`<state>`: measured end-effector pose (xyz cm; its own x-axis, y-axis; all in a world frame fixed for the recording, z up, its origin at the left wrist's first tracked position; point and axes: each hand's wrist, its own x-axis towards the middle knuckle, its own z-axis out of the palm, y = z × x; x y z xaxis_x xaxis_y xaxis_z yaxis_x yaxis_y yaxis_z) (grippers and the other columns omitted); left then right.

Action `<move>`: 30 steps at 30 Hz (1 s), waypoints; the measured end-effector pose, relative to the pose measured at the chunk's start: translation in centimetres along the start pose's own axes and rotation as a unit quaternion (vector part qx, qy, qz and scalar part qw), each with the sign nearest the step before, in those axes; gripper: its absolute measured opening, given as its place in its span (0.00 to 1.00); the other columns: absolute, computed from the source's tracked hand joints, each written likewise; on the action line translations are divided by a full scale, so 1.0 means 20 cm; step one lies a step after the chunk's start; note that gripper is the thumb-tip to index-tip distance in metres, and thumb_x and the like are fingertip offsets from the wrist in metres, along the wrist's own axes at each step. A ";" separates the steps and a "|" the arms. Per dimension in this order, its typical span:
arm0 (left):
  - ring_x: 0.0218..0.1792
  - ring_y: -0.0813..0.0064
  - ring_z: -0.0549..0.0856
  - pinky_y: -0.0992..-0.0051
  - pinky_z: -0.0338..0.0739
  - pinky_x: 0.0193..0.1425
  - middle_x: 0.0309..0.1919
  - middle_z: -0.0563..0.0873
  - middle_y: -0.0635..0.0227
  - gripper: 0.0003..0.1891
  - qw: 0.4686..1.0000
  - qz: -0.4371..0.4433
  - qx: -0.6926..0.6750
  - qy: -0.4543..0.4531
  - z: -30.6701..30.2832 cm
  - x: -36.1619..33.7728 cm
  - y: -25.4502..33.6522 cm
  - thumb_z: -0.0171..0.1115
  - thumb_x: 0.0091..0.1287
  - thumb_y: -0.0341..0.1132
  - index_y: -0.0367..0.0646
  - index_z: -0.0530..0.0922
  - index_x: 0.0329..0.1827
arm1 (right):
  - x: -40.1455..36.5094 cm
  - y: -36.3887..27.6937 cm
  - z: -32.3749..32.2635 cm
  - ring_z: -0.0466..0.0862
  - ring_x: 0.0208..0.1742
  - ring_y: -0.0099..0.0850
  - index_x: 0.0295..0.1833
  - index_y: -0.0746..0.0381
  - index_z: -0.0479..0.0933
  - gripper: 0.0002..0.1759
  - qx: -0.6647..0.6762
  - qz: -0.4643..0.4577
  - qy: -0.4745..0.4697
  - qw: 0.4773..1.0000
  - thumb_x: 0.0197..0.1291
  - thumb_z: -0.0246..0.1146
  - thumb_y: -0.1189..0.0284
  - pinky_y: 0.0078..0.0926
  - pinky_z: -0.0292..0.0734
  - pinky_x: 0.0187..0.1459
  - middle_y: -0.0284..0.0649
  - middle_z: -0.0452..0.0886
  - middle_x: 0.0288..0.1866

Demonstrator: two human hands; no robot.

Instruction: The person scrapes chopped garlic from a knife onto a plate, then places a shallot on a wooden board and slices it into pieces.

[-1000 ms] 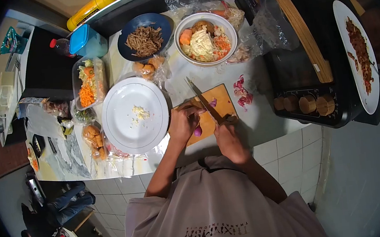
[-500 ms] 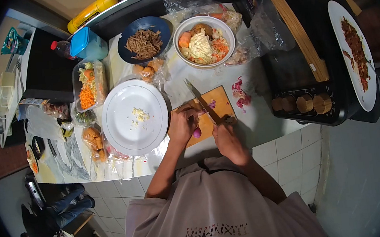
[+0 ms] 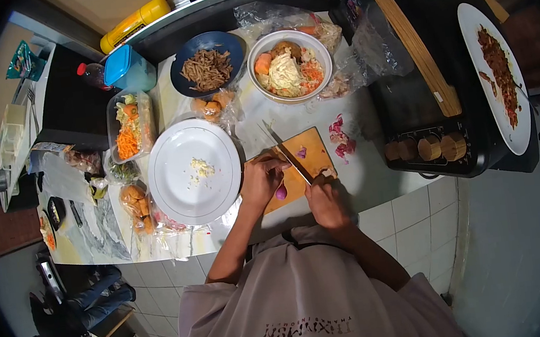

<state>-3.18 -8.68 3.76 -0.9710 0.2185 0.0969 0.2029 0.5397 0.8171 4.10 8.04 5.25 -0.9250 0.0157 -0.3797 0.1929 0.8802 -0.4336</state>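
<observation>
My right hand [image 3: 326, 203] is closed around the handle of a knife [image 3: 287, 153], whose blade points away from me across the orange cutting board [image 3: 311, 139]. On the left of the blade, my left hand [image 3: 261, 181] has its fingers bent and pinched on a shallot, mostly hidden under the fingertips. A purple shallot [image 3: 281, 193] lies on the board just below those fingers. Right of the blade rests a small cut shallot piece [image 3: 301, 153]. Peeled shallot skins [image 3: 342, 140] are heaped on the counter beside the board.
Left of the board stands a white plate [image 3: 174, 195] with chopped pale bits. Behind are a blue plate of shredded meat [image 3: 205, 68], a bowl of mixed food [image 3: 286, 68] and bagged items [image 3: 212, 111]. A black oven [image 3: 426, 147] borders the right; another person [image 3: 59, 322] is lower left.
The knife blade has tilted and shifted slightly left, closer to my left fingers. Both hands stay at nearly the same place on the board. The view has shifted slightly.
</observation>
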 end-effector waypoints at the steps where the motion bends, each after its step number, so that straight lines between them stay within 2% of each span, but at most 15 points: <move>1: 0.27 0.57 0.84 0.64 0.79 0.35 0.27 0.85 0.59 0.14 1.000 0.002 -0.001 -0.001 0.00 0.00 0.00 0.63 0.51 0.18 0.42 0.90 0.36 | 0.00 0.00 -0.02 0.83 0.41 0.60 0.48 0.70 0.73 0.18 0.000 0.001 0.002 1.000 0.75 0.51 0.63 0.54 0.78 0.43 0.62 0.81 0.37; 4: 0.31 0.59 0.87 0.66 0.81 0.39 0.32 0.88 0.58 0.14 1.000 0.004 0.001 -0.010 -0.01 0.00 0.00 0.63 0.51 0.18 0.41 0.90 0.37 | 0.01 0.03 -0.06 0.82 0.44 0.62 0.49 0.71 0.72 0.19 0.040 -0.013 -0.023 0.999 0.75 0.51 0.62 0.56 0.76 0.47 0.64 0.80 0.40; 6: 0.31 0.59 0.87 0.66 0.81 0.38 0.33 0.88 0.58 0.13 1.000 0.028 -0.006 0.004 0.00 -0.01 0.00 0.64 0.53 0.19 0.42 0.90 0.39 | 0.00 0.08 -0.05 0.80 0.44 0.67 0.53 0.73 0.68 0.21 0.097 -0.014 -0.006 0.995 0.72 0.57 0.62 0.59 0.75 0.44 0.66 0.81 0.39; 9: 0.30 0.59 0.86 0.66 0.80 0.37 0.32 0.88 0.58 0.11 1.000 0.020 -0.003 0.008 0.00 -0.01 0.01 0.66 0.55 0.20 0.42 0.90 0.39 | 0.00 0.15 -0.10 0.80 0.44 0.67 0.58 0.73 0.66 0.23 0.092 -0.060 -0.056 0.992 0.72 0.56 0.62 0.59 0.74 0.47 0.67 0.81 0.40; 13: 0.29 0.60 0.86 0.67 0.80 0.36 0.31 0.88 0.58 0.10 1.000 -0.004 -0.022 0.018 0.01 -0.02 0.02 0.68 0.56 0.22 0.42 0.90 0.39 | -0.01 0.12 -0.20 0.81 0.43 0.66 0.60 0.74 0.66 0.25 0.042 -0.041 -0.058 0.997 0.73 0.55 0.61 0.58 0.76 0.48 0.65 0.81 0.36; 16: 0.29 0.60 0.86 0.67 0.80 0.36 0.30 0.88 0.57 0.10 1.000 -0.022 -0.001 0.002 0.00 -0.03 0.01 0.67 0.57 0.22 0.42 0.90 0.40 | 0.00 0.12 -0.20 0.82 0.40 0.65 0.60 0.73 0.66 0.25 0.011 -0.072 -0.057 0.996 0.73 0.55 0.60 0.57 0.77 0.45 0.63 0.82 0.33; 18: 0.28 0.61 0.86 0.67 0.80 0.35 0.30 0.88 0.57 0.11 1.000 0.014 -0.003 0.012 -0.01 -0.02 0.00 0.66 0.57 0.21 0.43 0.90 0.40 | 0.00 0.10 -0.20 0.82 0.39 0.64 0.59 0.72 0.67 0.24 -0.003 -0.070 -0.053 0.996 0.73 0.55 0.60 0.57 0.77 0.43 0.63 0.82 0.32; 22: 0.27 0.62 0.86 0.68 0.80 0.34 0.29 0.87 0.58 0.12 1.000 0.015 -0.002 0.024 0.00 -0.03 0.00 0.64 0.57 0.20 0.44 0.90 0.40 | -0.01 0.11 -0.14 0.82 0.35 0.64 0.55 0.70 0.68 0.22 -0.002 -0.065 -0.043 0.997 0.73 0.55 0.60 0.58 0.77 0.38 0.63 0.81 0.30; 26: 0.28 0.63 0.87 0.69 0.81 0.35 0.30 0.88 0.60 0.14 1.000 0.002 0.003 0.020 0.02 -0.03 -0.01 0.63 0.56 0.19 0.44 0.90 0.40 | -0.01 0.11 -0.12 0.82 0.35 0.63 0.55 0.70 0.69 0.21 0.012 -0.052 -0.068 0.996 0.74 0.54 0.60 0.58 0.76 0.36 0.63 0.81 0.30; 28: 0.29 0.64 0.87 0.69 0.81 0.36 0.31 0.89 0.60 0.14 1.000 -0.006 0.018 0.014 0.00 -0.04 0.00 0.63 0.56 0.18 0.44 0.90 0.41 | -0.01 0.09 -0.17 0.83 0.37 0.63 0.49 0.67 0.68 0.18 0.019 -0.032 -0.083 0.996 0.74 0.52 0.59 0.57 0.79 0.39 0.62 0.82 0.31; 30: 0.29 0.64 0.87 0.69 0.82 0.37 0.32 0.89 0.60 0.15 1.000 -0.021 0.011 0.001 0.00 -0.03 0.01 0.63 0.55 0.17 0.44 0.90 0.40 | -0.03 0.06 -0.23 0.83 0.35 0.63 0.51 0.69 0.68 0.19 0.015 -0.045 -0.082 0.996 0.74 0.52 0.61 0.57 0.78 0.38 0.62 0.82 0.30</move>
<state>-2.52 -8.75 3.83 -0.9790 0.1938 0.0629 0.1640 0.5664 0.8077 3.35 11.18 8.63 -0.8733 -0.1422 -0.4659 0.1237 0.8604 -0.4944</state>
